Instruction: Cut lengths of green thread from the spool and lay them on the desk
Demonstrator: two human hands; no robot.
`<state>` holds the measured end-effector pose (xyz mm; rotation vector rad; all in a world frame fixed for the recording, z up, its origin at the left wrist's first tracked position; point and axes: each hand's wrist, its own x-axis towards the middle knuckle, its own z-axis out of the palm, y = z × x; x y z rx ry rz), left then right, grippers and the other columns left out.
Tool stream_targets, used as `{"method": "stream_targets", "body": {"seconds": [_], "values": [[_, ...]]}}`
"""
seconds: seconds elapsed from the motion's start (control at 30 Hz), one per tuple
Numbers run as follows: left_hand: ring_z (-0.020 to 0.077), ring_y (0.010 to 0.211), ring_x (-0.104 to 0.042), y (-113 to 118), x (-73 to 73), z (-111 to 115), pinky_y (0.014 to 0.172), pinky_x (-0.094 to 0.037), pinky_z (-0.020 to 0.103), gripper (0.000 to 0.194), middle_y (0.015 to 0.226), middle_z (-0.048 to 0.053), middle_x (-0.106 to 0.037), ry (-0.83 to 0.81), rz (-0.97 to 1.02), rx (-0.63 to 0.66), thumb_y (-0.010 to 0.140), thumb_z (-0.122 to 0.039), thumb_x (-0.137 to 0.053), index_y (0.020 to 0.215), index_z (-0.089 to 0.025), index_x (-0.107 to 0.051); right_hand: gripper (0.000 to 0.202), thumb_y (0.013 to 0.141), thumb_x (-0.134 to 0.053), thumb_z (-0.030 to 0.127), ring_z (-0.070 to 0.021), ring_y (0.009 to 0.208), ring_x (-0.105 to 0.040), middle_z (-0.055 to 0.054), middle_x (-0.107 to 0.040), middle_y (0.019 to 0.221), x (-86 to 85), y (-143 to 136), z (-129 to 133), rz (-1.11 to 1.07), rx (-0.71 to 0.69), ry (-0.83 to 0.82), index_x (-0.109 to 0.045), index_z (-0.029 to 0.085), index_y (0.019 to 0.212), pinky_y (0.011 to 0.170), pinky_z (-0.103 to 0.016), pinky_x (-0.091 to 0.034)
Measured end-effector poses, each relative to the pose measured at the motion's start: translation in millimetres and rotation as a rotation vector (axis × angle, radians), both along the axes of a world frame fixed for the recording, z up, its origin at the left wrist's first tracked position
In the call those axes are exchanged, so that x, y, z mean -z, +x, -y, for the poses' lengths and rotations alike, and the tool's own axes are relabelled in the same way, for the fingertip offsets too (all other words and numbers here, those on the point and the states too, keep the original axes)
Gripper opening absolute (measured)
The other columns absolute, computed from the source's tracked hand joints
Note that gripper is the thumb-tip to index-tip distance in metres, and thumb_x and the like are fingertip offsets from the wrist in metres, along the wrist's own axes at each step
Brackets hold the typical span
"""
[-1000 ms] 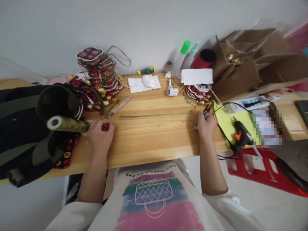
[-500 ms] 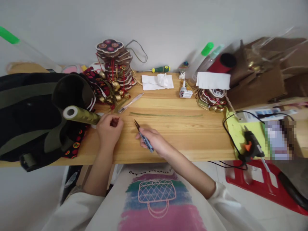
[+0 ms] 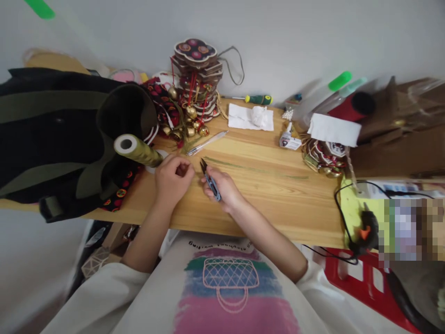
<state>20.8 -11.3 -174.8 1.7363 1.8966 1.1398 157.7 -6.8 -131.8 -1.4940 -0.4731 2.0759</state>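
My right hand [image 3: 224, 188] is wrapped round a pair of blue thread snips [image 3: 211, 182], dark blades pointing away from me and up. Close beside it on the left, my left hand [image 3: 174, 178] is closed in a pinch; whatever lies between its fingertips is too small to make out. A spool of olive-green thread [image 3: 141, 153] stands tilted just behind the left hand. Thin green strands [image 3: 257, 170] stretch across the wooden table from near the snips' tips toward the right. A clear pen [image 3: 207, 142] lies beyond both hands.
Stacked flower-shaped ornaments [image 3: 196, 74] with gold bells stand at the back. A black bag [image 3: 59, 139] covers the table's left side. White paper [image 3: 239, 116], a screwdriver [image 3: 259, 99] and a small white bottle [image 3: 290, 139] lie behind. A glue gun [image 3: 368, 227] sits at the right edge.
My right hand has brought the snips nearer to my left hand, which keeps its pinch. The camera view has turned, so the table appears shifted and tilted.
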Motion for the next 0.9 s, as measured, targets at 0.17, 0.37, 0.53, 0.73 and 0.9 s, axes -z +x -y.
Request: {"method": "stream_targets", "body": {"seconds": [0.17,0.37,0.53,0.73,0.9], "values": [[0.0106,0.056,-0.048,0.5,-3.0,0.4,0.058,-0.041,0.024,0.009,0.062,-0.003,-0.052,-0.028,-0.001,0.005,0.071,-0.024,-0.055,0.063,-0.019,-0.056,0.033,0.094,-0.043,0.026,-0.0043,0.028,-0.028,0.008,-0.038,0.037,0.3,-4.1,1.6,0.026,0.043,0.0,-0.045,0.018,0.062,0.033,-0.018,-0.015],[0.0108,0.056,-0.048,0.9,-3.6,0.8,0.058,-0.041,0.024,0.008,0.063,-0.003,-0.053,-0.07,-0.016,-0.011,0.07,-0.023,-0.056,0.063,-0.02,-0.056,0.037,0.096,-0.041,0.027,-0.0048,0.027,-0.028,0.008,-0.036,0.033,2.6,-4.3,2.5,0.063,0.037,0.015,-0.046,0.018,0.061,0.033,-0.018,-0.015],[0.0107,0.056,-0.048,0.2,-0.4,1.0,0.057,-0.04,0.024,0.008,0.062,-0.003,-0.053,-0.01,-0.012,0.012,0.071,-0.024,-0.056,0.064,-0.019,-0.058,0.038,0.097,-0.04,0.024,-0.0042,0.027,-0.028,0.008,-0.036,0.034,1.1,-4.7,1.8,0.07,0.039,0.022,-0.045,0.018,0.059,0.033,-0.017,-0.016],[0.0102,0.054,-0.048,-0.6,-0.4,0.2,0.055,-0.039,0.024,0.009,0.062,-0.003,-0.052,0.006,-0.011,0.022,0.07,-0.024,-0.056,0.063,-0.019,-0.057,0.038,0.096,-0.042,0.023,-0.0044,0.027,-0.029,0.008,-0.035,0.032,5.9,-6.8,2.8,0.069,0.027,0.046,-0.044,0.018,0.058,0.032,-0.016,-0.016],[0.0108,0.055,-0.047,-0.3,-2.3,-0.5,0.056,-0.04,0.024,0.01,0.061,-0.002,-0.052,-0.02,-0.024,0.017,0.07,-0.025,-0.055,0.062,-0.019,-0.056,0.039,0.096,-0.041,0.023,-0.0042,0.026,-0.028,0.007,-0.036,0.03,6.3,-7.1,2.7,0.086,-0.002,0.058,-0.044,0.018,0.058,0.033,-0.016,-0.016]]}}
